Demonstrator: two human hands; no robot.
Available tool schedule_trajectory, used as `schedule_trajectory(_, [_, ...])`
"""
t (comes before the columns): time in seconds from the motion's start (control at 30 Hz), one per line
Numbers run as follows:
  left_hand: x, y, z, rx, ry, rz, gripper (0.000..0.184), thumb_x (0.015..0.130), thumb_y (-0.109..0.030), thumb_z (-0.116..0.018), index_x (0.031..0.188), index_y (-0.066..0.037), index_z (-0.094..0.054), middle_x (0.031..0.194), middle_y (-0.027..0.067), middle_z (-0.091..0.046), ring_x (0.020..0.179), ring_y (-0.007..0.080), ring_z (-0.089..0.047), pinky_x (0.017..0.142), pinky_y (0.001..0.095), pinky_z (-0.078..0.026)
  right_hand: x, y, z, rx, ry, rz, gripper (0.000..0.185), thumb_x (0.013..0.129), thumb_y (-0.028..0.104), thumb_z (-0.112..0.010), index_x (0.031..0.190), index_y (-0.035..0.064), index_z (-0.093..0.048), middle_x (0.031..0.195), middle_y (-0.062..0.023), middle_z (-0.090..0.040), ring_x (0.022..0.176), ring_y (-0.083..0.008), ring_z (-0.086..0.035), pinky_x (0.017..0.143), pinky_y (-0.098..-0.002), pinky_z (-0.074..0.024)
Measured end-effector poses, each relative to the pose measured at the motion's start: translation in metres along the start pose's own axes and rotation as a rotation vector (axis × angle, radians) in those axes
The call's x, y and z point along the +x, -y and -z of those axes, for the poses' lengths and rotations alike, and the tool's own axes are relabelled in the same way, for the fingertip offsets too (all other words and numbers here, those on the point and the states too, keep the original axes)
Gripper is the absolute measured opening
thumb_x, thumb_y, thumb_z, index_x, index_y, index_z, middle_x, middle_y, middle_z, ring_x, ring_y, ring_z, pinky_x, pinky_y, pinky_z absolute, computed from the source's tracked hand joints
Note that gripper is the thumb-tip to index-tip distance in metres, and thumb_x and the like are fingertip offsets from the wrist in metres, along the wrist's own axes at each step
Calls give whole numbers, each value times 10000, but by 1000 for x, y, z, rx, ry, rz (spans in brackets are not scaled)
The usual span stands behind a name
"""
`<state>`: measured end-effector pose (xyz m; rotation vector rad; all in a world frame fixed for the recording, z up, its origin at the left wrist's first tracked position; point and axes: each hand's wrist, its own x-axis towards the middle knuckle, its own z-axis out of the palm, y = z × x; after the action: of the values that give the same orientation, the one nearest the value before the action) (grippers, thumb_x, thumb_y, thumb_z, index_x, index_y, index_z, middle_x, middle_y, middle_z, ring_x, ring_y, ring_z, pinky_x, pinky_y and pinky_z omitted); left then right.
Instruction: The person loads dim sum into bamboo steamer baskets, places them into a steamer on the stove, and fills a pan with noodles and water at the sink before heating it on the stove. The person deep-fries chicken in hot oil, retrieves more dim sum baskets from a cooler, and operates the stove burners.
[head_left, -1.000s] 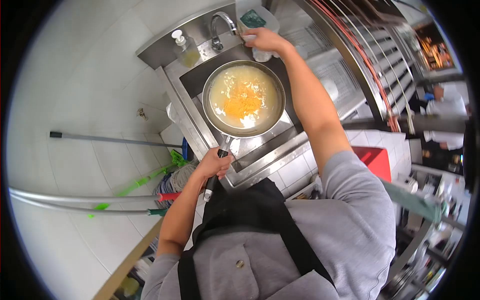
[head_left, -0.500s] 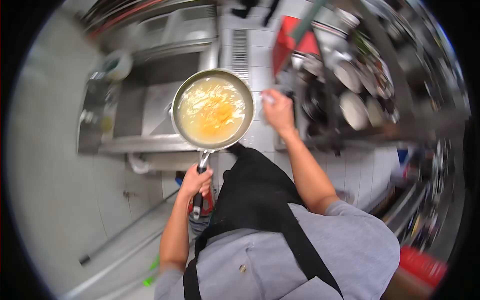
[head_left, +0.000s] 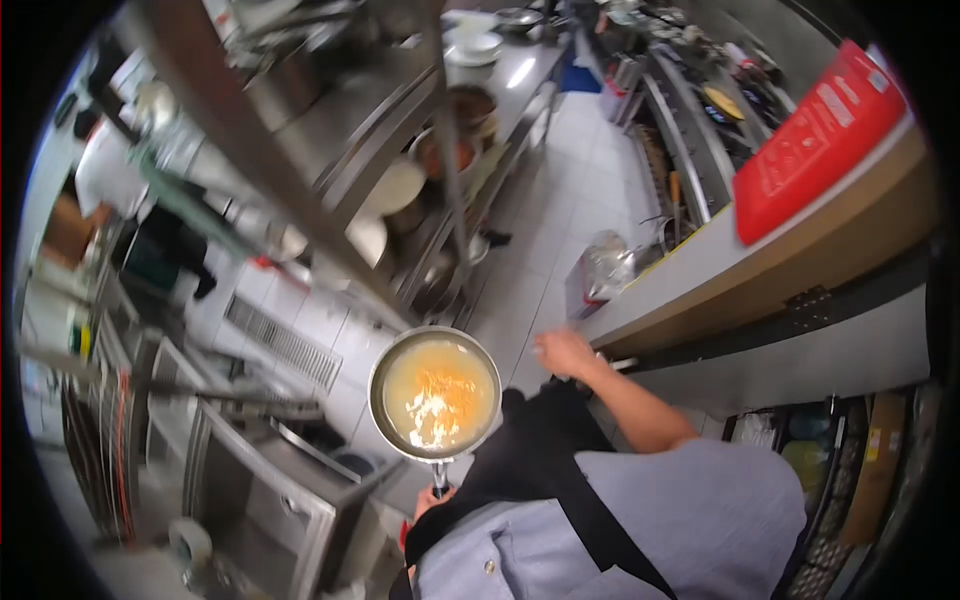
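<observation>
A round frying pan [head_left: 380, 410] hangs out in front of my apron, holding cloudy, pale yellow liquid [head_left: 410, 375]. Orange-yellow shreds or bits [head_left: 447, 390] lie in the middle of the liquid, and bright light glints on its surface. My left hand [head_left: 430, 500] grips the black handle; part of that hand is hidden by my body and the pan. To the right of the pan, apart from it, my right hand [head_left: 565, 353] is held in the air with its fingers curled in. Whatever those fingers may hold is too blurred to name.
Metal shelving [head_left: 340, 240] with pots and bowls stands ahead on the left. A tiled aisle [head_left: 530, 240] runs forward. On the right, a counter [head_left: 690, 255] carries a red flat object [head_left: 820, 140]. Steel sinks [head_left: 250, 500] stand at lower left; another person [head_left: 160, 220] is beyond.
My view has turned right, from the sink toward the aisle and counter. The pan is still in my left hand and now lies lower in view. My right hand stays curled.
</observation>
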<state>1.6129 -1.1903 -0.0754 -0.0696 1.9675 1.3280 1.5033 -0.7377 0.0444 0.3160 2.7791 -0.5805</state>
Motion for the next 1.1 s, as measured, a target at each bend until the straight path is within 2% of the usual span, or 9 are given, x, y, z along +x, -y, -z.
schedule_trajectory(0.2, [117,-121,-57,98,256,-72,196,839,-211,-749,819,-62,-624,668,-19,-563,622,68,-500,572,262,-429,-32,-85,47,240,-185,-263,375,750,306,-740,962,21,-622,928,-254,-651,926,-450,-618,813,-511,-494])
schedule_trajectory(0.27, [117,-247,-75,-14,360,84,170,873,-140,-692,779,-73,-568,604,-14,-503,505,82,-460,481,271,-391,-31,-110,63,317,-236,-272,284,754,212,-715,926,22,-594,957,-246,-604,952,-457,-585,822,-504,-482])
schedule_trajectory(0.33, [163,-279,-100,-191,522,132,153,899,-78,-628,805,-64,-508,539,17,-460,385,113,-406,381,301,-378,-26,-134,73,393,-307,-290,223,780,130,-654,968,35,-579,1038,-229,-540,1007,-454,-547,856,-490,-465])
schedule_trajectory(0.5, [278,-384,-160,-118,663,71,184,897,-101,-626,794,-71,-476,528,9,-424,382,125,-412,376,311,-391,9,-175,75,564,-492,-293,170,785,49,-603,955,51,-594,1041,-222,-519,1027,-445,-530,872,-478,-457])
schedule_trajectory(0.6, [350,-452,-199,-53,741,58,186,891,-110,-616,773,-72,-477,535,12,-433,391,125,-424,377,316,-396,33,-184,76,849,-523,-328,127,853,88,-561,931,58,-656,759,-155,-642,765,-342,-629,702,-414,-494])
schedule_trajectory(0.73, [443,-547,-255,54,862,-19,259,890,-127,-611,693,-83,-448,536,14,-446,406,120,-426,393,315,-409,78,-204,75,818,-578,-472,209,872,121,-584,1052,35,-646,789,-183,-679,714,-358,-663,664,-410,-520])
schedule_trajectory(0.8, [474,-603,-284,164,909,-46,267,893,-130,-608,690,-93,-439,534,1,-431,410,117,-419,397,311,-406,103,-212,82,764,-875,-444,145,888,199,-647,952,69,-652,692,-117,-625,606,-240,-615,592,-368,-476])
schedule_trajectory(0.9, [515,-687,-335,251,986,-56,284,907,-129,-593,679,-115,-423,528,-20,-402,398,104,-386,388,303,-372,116,-207,142,1010,-633,-670,150,864,165,-689,972,79,-630,664,-72,-607,520,-160,-590,510,-340,-468])
schedule_trajectory(1.1, [605,-809,-468,347,1195,-33,286,903,-113,-597,685,-137,-413,541,-55,-381,398,61,-335,375,265,-319,170,-244,143,1398,-948,-863,205,895,99,-656,1077,37,-587,851,-93,-624,544,-129,-616,485,-272,-491])
